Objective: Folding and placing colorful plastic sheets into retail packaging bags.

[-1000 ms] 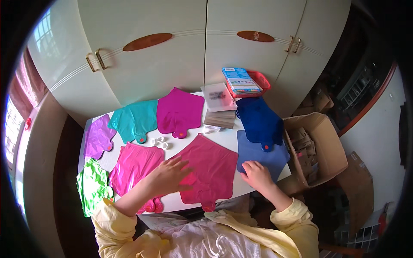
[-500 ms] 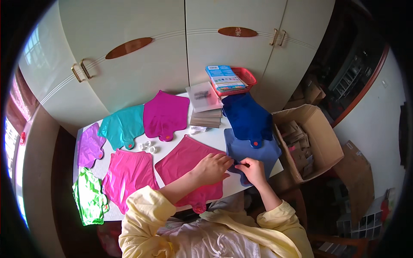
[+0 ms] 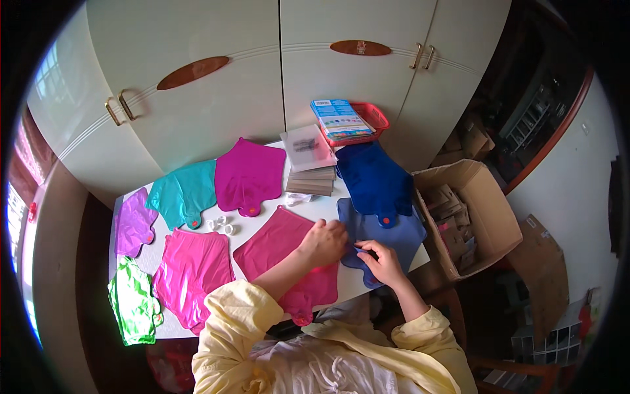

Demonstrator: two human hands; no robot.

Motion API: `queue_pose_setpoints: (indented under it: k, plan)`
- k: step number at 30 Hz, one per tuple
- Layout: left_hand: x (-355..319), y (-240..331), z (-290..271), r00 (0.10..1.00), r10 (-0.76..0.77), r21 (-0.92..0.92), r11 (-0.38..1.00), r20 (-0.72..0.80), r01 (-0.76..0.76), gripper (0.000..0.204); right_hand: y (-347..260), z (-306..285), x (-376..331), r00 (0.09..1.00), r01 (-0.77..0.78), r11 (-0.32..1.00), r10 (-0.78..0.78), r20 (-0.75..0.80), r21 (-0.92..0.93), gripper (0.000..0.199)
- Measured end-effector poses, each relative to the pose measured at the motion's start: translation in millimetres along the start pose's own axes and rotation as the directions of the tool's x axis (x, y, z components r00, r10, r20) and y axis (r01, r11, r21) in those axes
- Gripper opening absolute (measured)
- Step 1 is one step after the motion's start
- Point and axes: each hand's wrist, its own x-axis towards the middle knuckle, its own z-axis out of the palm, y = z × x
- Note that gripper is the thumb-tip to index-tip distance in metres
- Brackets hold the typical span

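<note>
Right of centre in the frame, the right hand [image 3: 386, 264] pinches the left edge of the light-blue sheet [image 3: 405, 239], thumb against forefinger. Left hand [image 3: 324, 240]: curled, back upward, alongside; grip cannot be determined. Forearms converge from below.

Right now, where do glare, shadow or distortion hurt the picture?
Head view, left: the window is blown out and the green foil glares; head view, right: the doorway is dim; head view, rim: black corners, and the cabinet's left seam bends.
</note>
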Motion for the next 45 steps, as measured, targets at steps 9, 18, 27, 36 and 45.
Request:
queue_pose_setpoints:
  k: [9,18,27,36,45]
  plan:
    - [21,-17,6,0.989,-0.135,0.086,0.988,0.066,0.129,0.065,4,-10,-5,0.968,0.219,0.934,-0.173,0.181,-0.283,0.013]
    - [21,-15,2,0.983,-0.152,0.075,0.987,0.106,0.145,0.083,-30,-84,-48,0.904,0.020,0.992,0.034,0.427,-0.122,0.011]
    - [19,-16,4,0.979,-0.185,0.014,0.983,0.084,0.185,0.083,-11,-254,-95,0.583,-0.035,0.905,0.363,-0.727,0.424,0.019]
    - [17,-13,7,0.977,-0.205,0.005,0.979,0.056,0.205,0.083,-50,-199,66,0.747,-0.094,0.843,-0.292,-0.597,-0.530,0.020]
    - [-41,-62,-102,0.977,-0.210,0.103,0.972,-0.046,0.214,0.075,-91,-194,168,0.566,0.128,0.317,-0.802,-0.193,-0.940,0.009]
